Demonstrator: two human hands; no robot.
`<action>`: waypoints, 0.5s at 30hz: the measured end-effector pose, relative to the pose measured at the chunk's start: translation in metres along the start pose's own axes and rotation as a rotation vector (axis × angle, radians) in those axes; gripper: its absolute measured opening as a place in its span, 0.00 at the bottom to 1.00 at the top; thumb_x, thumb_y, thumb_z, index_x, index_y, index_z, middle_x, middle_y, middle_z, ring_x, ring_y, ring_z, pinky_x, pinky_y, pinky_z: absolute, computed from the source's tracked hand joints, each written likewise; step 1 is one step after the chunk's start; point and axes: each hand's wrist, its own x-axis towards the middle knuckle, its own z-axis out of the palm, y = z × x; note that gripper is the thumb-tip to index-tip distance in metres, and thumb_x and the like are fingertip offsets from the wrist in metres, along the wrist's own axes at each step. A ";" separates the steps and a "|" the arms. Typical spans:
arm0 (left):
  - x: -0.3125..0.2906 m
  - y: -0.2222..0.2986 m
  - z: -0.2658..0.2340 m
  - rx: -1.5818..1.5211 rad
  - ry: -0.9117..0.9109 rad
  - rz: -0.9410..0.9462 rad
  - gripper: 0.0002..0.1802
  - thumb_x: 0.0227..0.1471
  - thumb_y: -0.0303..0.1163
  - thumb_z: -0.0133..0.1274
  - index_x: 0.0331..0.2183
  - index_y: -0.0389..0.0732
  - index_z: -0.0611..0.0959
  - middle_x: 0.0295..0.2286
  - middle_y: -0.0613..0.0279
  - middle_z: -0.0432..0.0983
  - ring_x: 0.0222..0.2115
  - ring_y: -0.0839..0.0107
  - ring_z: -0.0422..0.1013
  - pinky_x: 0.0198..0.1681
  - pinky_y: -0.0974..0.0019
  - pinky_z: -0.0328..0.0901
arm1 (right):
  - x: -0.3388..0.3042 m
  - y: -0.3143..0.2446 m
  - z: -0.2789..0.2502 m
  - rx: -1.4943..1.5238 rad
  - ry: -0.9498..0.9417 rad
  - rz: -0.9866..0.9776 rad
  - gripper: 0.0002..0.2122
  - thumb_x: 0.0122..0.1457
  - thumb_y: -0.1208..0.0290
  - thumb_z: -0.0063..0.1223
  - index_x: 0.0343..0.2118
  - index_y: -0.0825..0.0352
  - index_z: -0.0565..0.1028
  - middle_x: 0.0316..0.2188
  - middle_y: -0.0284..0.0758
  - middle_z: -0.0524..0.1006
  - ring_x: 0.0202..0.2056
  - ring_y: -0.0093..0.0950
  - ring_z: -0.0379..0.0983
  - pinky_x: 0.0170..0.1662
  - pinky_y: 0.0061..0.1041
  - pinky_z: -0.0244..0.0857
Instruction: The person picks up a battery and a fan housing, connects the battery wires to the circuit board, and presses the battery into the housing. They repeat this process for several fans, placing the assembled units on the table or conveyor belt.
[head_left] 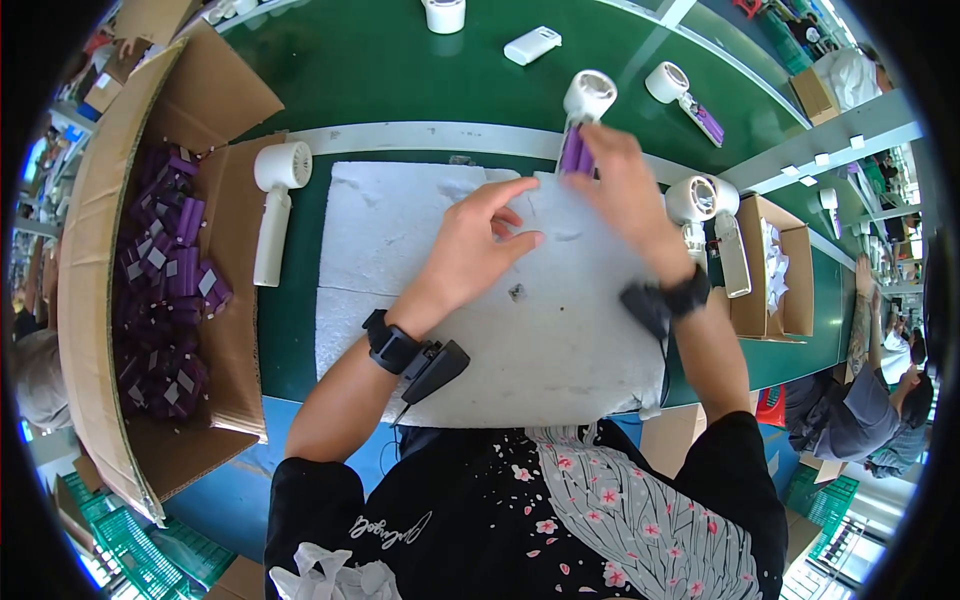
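Observation:
My left hand [478,248] hovers over the white foam pad [440,370], holding nothing, its thumb and fingers spread apart. Beyond the pad's far edge, my right hand [628,200] has its fingers and thumb around the lower end of a white handheld fan [590,95]. This hand is smeared by motion. Purple battery cells [573,152] show in the fan's uncovered handle, partly hidden by the fingers. Another white handheld fan [690,200] lies to the right of my right hand, and one more white handheld fan [270,220] lies left of the pad.
A tall cardboard box [225,340] with purple battery packs [180,270] stands at left. On the right is a smaller cardboard box [790,280] with white pieces. A fan with purple cells [700,115] and a white casing [533,45] lie on the green surface [370,70].

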 end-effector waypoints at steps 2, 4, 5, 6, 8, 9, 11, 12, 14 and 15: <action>0.001 0.001 -0.001 0.007 0.009 0.022 0.28 0.42 0.28 0.63 0.49 0.40 0.76 0.41 0.53 0.75 0.32 0.67 0.74 0.35 0.67 0.70 | 0.040 0.032 -0.003 -0.112 -0.042 0.145 0.26 0.47 0.68 0.62 0.50 0.73 0.70 0.51 0.47 0.71 0.52 0.45 0.67 0.55 0.36 0.62; 0.001 -0.001 -0.003 0.019 0.000 0.033 0.27 0.43 0.26 0.62 0.49 0.41 0.77 0.41 0.54 0.75 0.32 0.68 0.73 0.35 0.68 0.70 | 0.058 0.048 0.004 -0.161 -0.047 0.226 0.26 0.48 0.66 0.62 0.50 0.72 0.70 0.51 0.47 0.71 0.52 0.45 0.67 0.55 0.36 0.62; 0.001 -0.002 -0.004 0.037 -0.007 0.034 0.27 0.43 0.25 0.62 0.48 0.41 0.77 0.42 0.56 0.75 0.32 0.70 0.73 0.36 0.70 0.69 | 0.065 0.050 0.008 -0.244 -0.021 0.261 0.26 0.49 0.65 0.61 0.50 0.71 0.70 0.51 0.47 0.71 0.52 0.45 0.67 0.55 0.36 0.62; 0.001 -0.003 -0.006 0.052 -0.013 0.036 0.26 0.44 0.24 0.62 0.48 0.41 0.77 0.42 0.57 0.75 0.33 0.72 0.72 0.36 0.71 0.69 | 0.072 0.051 0.010 -0.328 0.007 0.296 0.26 0.49 0.63 0.61 0.51 0.70 0.70 0.51 0.47 0.71 0.52 0.45 0.67 0.56 0.36 0.61; 0.001 -0.004 -0.007 0.063 0.006 0.056 0.24 0.44 0.23 0.61 0.47 0.41 0.78 0.41 0.57 0.75 0.31 0.72 0.72 0.35 0.71 0.69 | 0.088 0.048 0.005 -0.419 0.046 0.319 0.27 0.50 0.61 0.60 0.51 0.69 0.70 0.51 0.47 0.71 0.52 0.45 0.67 0.56 0.35 0.61; 0.002 -0.002 -0.006 0.085 0.012 0.068 0.23 0.44 0.23 0.61 0.45 0.40 0.78 0.39 0.57 0.75 0.30 0.72 0.72 0.34 0.71 0.69 | 0.099 0.041 0.001 -0.295 0.103 0.218 0.28 0.50 0.59 0.60 0.53 0.67 0.69 0.52 0.47 0.70 0.53 0.45 0.66 0.57 0.35 0.61; 0.003 -0.001 0.000 0.081 -0.014 0.100 0.21 0.45 0.23 0.61 0.44 0.40 0.79 0.38 0.56 0.75 0.29 0.72 0.72 0.32 0.71 0.69 | 0.121 0.025 0.001 -0.123 0.084 0.108 0.30 0.50 0.56 0.60 0.55 0.65 0.68 0.53 0.47 0.69 0.53 0.45 0.66 0.57 0.35 0.60; 0.003 -0.001 0.000 0.063 0.007 0.082 0.19 0.45 0.22 0.60 0.43 0.39 0.79 0.37 0.57 0.76 0.27 0.72 0.72 0.31 0.71 0.69 | 0.144 0.015 0.008 -0.057 0.014 0.083 0.31 0.50 0.55 0.59 0.56 0.65 0.67 0.53 0.48 0.68 0.54 0.45 0.66 0.57 0.35 0.60; -0.001 -0.001 -0.009 0.057 0.068 0.035 0.15 0.45 0.22 0.60 0.39 0.38 0.80 0.34 0.58 0.76 0.25 0.72 0.71 0.28 0.71 0.68 | 0.188 -0.016 0.033 -0.068 -0.013 -0.022 0.32 0.52 0.54 0.57 0.58 0.63 0.64 0.53 0.50 0.67 0.53 0.46 0.66 0.56 0.36 0.61; 0.000 -0.001 -0.010 0.063 0.062 0.048 0.15 0.45 0.22 0.60 0.39 0.38 0.80 0.34 0.58 0.76 0.25 0.72 0.71 0.28 0.71 0.68 | 0.209 -0.029 0.046 -0.065 -0.026 0.038 0.32 0.53 0.53 0.56 0.58 0.63 0.64 0.54 0.51 0.67 0.52 0.47 0.66 0.56 0.37 0.62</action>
